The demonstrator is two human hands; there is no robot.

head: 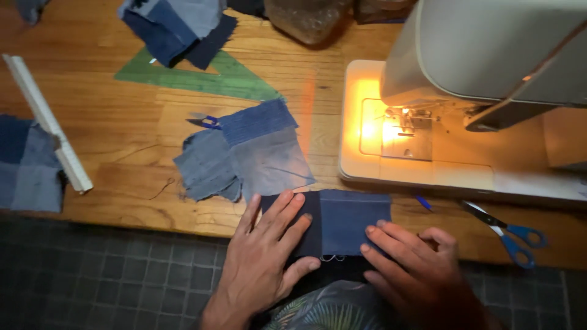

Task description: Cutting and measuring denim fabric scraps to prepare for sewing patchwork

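Left hand: my left hand (pixel 267 244) lies flat and open, fingers spread, on the left half of the dark blue rectangular denim piece (pixel 342 221); I read that as pressing it down so the layers stay aligned.
Right hand: my right hand (pixel 411 256) is apart from the left, fingertips resting on the lower right edge of the same piece; nothing is clamped, the fingers only touch the cloth from above.
Denim piece: it sits at the near edge of the wooden work surface (pixel 122 128), just in front of the sewing machine, with a bit of loose thread at its lower edge.
Sewing machine: the white sewing machine (pixel 465 79) stands at the right, its lamp lighting the needle plate; the cloth is near it but not under the foot.
Patch stack: a loose stack of grey-blue denim patches (pixel 244 153) lies just behind the piece I hold, touching or nearly touching its top edge.
Scissors: blue-handled scissors (pixel 504 232) lie to the right, within reach of my right hand.
Small snips: small blue-handled thread snips (pixel 205 121) rest beside the stack's upper left.
Green triangle: a green triangular ruler (pixel 238 79) lies farther back, partly under another denim pile (pixel 174 27).
White ruler: a white straight ruler (pixel 47 122) lies at the left beside a sewn patchwork panel (pixel 27 165).
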